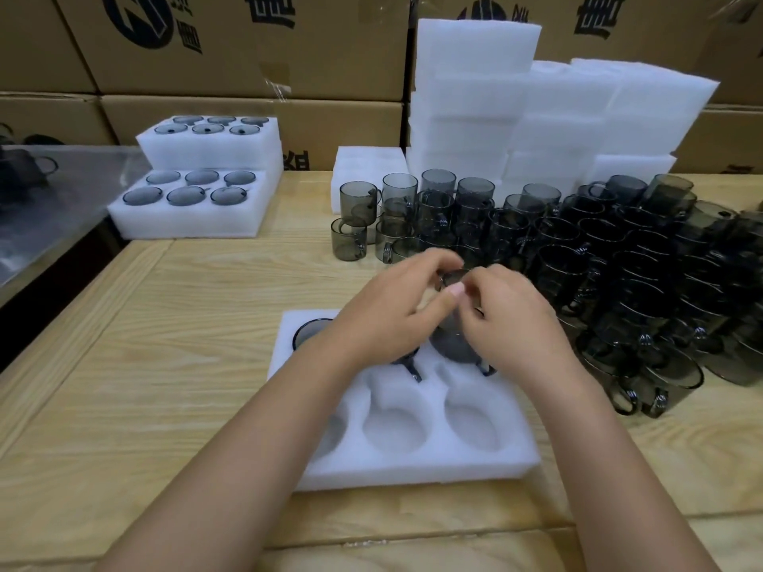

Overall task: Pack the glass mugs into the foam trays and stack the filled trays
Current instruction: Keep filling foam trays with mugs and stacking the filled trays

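Observation:
A white foam tray (413,468) lies on the wooden table in front of me. Its far row holds smoky glass mugs (307,330); the near row's round pockets are bare. Above the tray's far right pocket, my left hand (392,311) and my right hand (508,319) both grip one smoky mug (452,278) by its rim, fingers curled around it. The mug's body is mostly hidden behind my hands. A large cluster of loose smoky mugs (598,258), some stacked, stands to the right and behind.
Two filled foam trays (198,212) sit stacked stepwise at the far left. Tall piles of blank foam trays (516,117) rise at the back, with cardboard boxes (247,47) behind. A metal surface (49,200) adjoins the table's left edge.

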### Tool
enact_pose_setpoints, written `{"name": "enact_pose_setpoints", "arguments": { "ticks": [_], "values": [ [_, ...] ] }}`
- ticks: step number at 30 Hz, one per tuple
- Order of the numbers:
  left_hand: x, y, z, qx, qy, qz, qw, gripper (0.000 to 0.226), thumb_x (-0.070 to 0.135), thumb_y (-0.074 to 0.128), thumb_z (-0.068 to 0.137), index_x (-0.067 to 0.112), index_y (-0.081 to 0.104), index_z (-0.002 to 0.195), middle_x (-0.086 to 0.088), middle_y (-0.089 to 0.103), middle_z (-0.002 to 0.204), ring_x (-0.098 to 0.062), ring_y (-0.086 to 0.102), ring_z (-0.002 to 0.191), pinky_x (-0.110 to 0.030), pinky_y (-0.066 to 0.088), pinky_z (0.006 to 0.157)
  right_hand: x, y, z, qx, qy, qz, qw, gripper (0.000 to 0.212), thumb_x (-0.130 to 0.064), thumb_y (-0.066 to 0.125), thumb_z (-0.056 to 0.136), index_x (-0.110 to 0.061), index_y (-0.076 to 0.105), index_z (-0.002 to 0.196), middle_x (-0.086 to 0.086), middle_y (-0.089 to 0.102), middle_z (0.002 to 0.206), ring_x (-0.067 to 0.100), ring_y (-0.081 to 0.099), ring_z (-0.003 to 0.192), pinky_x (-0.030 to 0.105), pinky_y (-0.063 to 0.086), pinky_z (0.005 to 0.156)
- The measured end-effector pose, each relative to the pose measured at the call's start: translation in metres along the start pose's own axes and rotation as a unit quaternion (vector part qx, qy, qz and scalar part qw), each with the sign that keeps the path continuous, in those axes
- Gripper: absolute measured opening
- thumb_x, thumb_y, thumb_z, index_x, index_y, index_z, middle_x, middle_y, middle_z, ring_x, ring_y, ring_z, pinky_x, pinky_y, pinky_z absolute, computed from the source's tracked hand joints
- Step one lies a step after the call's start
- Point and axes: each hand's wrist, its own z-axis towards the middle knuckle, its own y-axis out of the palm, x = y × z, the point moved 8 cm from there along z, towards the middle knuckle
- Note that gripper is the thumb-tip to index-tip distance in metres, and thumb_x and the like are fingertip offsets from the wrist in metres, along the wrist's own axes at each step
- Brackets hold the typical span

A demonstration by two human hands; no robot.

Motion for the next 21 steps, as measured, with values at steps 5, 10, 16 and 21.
{"name": "enact_pose_setpoints", "arguments": {
  "ticks": [5, 10, 16, 21],
  "values": [
    [0.032, 0.014, 0.003, -0.005, 0.089, 0.085, 0.992, 0.052, 0.044, 0.032, 0.095, 0.016, 0.051, 0.134, 0.0, 0.052, 0.139, -0.015, 0.044, 0.13, -0.038, 0.032, 0.108, -0.038, 0.026, -0.007, -0.167, -0.191, 0.003, 0.967, 0.052, -0.021, 0.043, 0.093, -0.017, 0.034, 0.143, 0.008, 0.033, 0.149, 0.023, 0.029, 0.137, 0.04, 0.024, 0.114],
    [0.016, 0.049, 0.003, -0.161, 0.045, 0.155, 0.974, 0.058, 0.048, 0.02, 0.091, 0.029, 0.049, 0.136, 0.012, 0.042, 0.147, -0.006, 0.029, 0.139, -0.038, 0.019, 0.113, -0.015, 0.053, -0.016, -0.212, -0.138, -0.069, 0.965, 0.069, -0.038, 0.033, 0.098, -0.02, -0.008, 0.15, 0.004, -0.015, 0.158, 0.012, -0.015, 0.144, 0.025, -0.015, 0.113],
    [0.012, 0.054, 0.002, -0.184, 0.042, 0.172, 0.967, 0.059, 0.05, 0.016, 0.09, 0.033, 0.042, 0.14, 0.014, 0.032, 0.153, -0.005, 0.018, 0.143, -0.037, 0.01, 0.117, -0.013, 0.055, -0.017, -0.204, -0.119, -0.069, 0.969, 0.072, -0.04, 0.035, 0.097, -0.019, -0.01, 0.15, 0.004, -0.015, 0.158, 0.016, -0.008, 0.145, 0.029, -0.003, 0.118],
    [0.013, 0.048, 0.003, -0.19, 0.044, 0.157, 0.968, 0.042, 0.044, 0.035, 0.101, 0.029, 0.047, 0.138, 0.01, 0.039, 0.15, -0.003, 0.028, 0.138, -0.036, 0.015, 0.115, -0.022, 0.044, -0.015, -0.168, -0.131, -0.016, 0.977, 0.06, -0.034, 0.042, 0.092, -0.022, 0.023, 0.148, 0.003, 0.026, 0.153, 0.017, 0.025, 0.138, 0.031, 0.022, 0.114]
  ]
}}
